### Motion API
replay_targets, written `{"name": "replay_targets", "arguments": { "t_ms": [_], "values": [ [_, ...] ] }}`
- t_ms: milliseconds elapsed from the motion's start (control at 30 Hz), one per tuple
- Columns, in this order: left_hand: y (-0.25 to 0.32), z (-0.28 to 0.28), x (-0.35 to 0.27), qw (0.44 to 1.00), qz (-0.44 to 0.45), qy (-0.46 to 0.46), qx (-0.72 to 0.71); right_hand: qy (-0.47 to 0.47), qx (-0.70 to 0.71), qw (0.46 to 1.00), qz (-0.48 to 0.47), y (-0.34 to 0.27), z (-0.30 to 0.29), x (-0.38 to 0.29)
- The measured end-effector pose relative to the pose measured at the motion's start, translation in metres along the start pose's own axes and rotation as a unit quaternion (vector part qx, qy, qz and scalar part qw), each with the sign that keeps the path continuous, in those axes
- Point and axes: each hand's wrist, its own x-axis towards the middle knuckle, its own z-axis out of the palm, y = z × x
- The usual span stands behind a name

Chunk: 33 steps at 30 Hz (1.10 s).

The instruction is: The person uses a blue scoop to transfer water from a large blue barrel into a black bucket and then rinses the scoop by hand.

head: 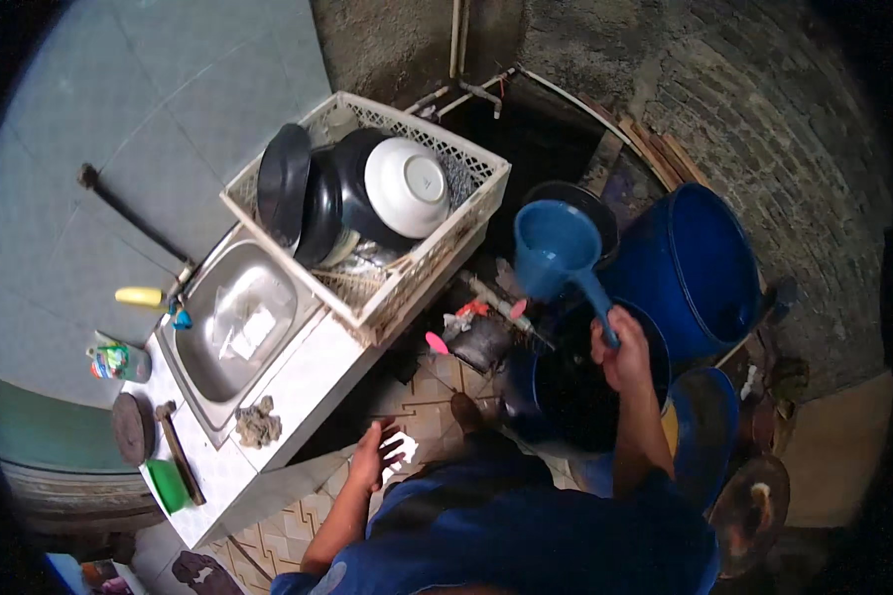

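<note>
My right hand (629, 353) grips the handle of a blue plastic water dipper (554, 242). The dipper is raised, its bowl beyond the mouth of a dark blue barrel (539, 387) whose inside is in deep shadow. A larger blue plastic drum (677, 260) leans at the right, behind my forearm. With its fingers spread, my left hand (374, 455) hangs above the tiled floor near the counter edge. A bright white patch shows behind those fingers; I cannot tell what it is.
A cream plastic crate (431, 290) of pans and a white bowl (407, 186) stands beside a steel sink (234, 320). On the white tiled counter (227, 480) lie a scouring clump (259, 422), a wooden-handled tool (181, 454) and a green container (167, 487). A yellow-handled faucet (140, 297) juts nearby.
</note>
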Motion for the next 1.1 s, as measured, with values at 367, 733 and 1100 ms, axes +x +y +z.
{"name": "replay_targets", "arguments": {
  "t_ms": [367, 733, 1100],
  "values": [
    [0.001, 0.006, 0.012, 0.978, -0.075, 0.188, 0.044, 0.019, -0.424, 0.899, -0.107, 0.040, 0.030, 0.362],
    [-0.010, 0.040, -0.024, 0.951, -0.153, 0.267, 0.028, -0.158, -0.641, 0.747, -0.078, 0.250, 0.041, 0.491],
    [-0.012, 0.023, -0.006, 0.944, -0.157, 0.289, 0.003, -0.148, -0.668, 0.728, -0.047, 0.313, 0.018, 0.509]
  ]
}}
